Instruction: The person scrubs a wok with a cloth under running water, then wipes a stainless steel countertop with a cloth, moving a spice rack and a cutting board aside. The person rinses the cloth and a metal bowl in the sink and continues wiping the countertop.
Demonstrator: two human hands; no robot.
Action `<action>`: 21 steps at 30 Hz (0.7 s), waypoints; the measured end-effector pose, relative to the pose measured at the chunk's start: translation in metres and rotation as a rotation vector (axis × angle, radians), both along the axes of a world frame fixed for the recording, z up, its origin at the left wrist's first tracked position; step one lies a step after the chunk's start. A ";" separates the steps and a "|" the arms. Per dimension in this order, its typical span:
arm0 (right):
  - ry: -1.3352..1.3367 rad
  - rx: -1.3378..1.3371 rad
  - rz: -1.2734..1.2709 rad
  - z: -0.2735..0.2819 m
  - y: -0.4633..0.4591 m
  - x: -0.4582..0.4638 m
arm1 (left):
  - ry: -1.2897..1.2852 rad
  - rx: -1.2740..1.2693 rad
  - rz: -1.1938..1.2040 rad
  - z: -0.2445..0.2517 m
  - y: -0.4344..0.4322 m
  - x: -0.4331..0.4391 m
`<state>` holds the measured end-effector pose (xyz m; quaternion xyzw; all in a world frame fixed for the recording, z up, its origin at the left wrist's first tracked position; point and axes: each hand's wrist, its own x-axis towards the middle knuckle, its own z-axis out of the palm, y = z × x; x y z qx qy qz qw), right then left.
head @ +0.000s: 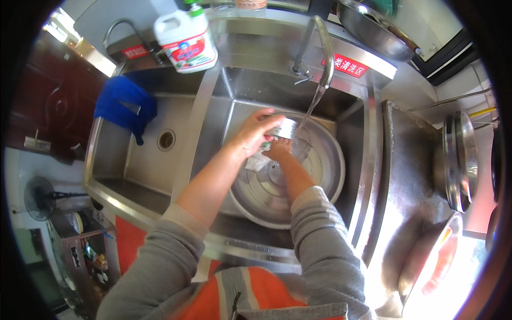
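My left hand [256, 132] grips a small, shiny metal container [285, 129] by its side and holds it tilted above a basin. Just below it is my right hand [279, 150], with its fingertips at the container's lower edge and partly hidden. A wet whitish cloth [257, 162] hangs or lies by my right hand; whether the hand holds it I cannot tell. Water [314, 106] runs from the curved faucet [327, 60] beside the container. It falls into the wide round metal basin [338, 164], which sits in the right-hand sink [236, 90].
A blue cloth [124, 100] drapes over the left sink [154, 116]. Behind the sinks stand a white pump jug [186, 44] and a second faucet [128, 30]. A large metal pan [376, 32] rests at the back right. Metal lids [460, 160] and a bowl [424, 260] stand at the right.
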<state>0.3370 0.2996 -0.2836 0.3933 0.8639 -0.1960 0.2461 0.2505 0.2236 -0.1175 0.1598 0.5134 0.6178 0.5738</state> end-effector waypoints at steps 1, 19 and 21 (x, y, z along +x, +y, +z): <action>-0.077 -0.060 0.048 -0.010 0.013 -0.004 | 0.003 -0.018 -0.107 0.002 0.026 0.013; 1.261 -0.593 -1.098 0.149 0.046 0.119 | 0.097 0.038 -0.459 -0.057 0.112 0.003; 1.106 -0.540 -0.913 0.158 0.055 0.106 | 0.139 0.128 -0.301 -0.051 0.115 0.018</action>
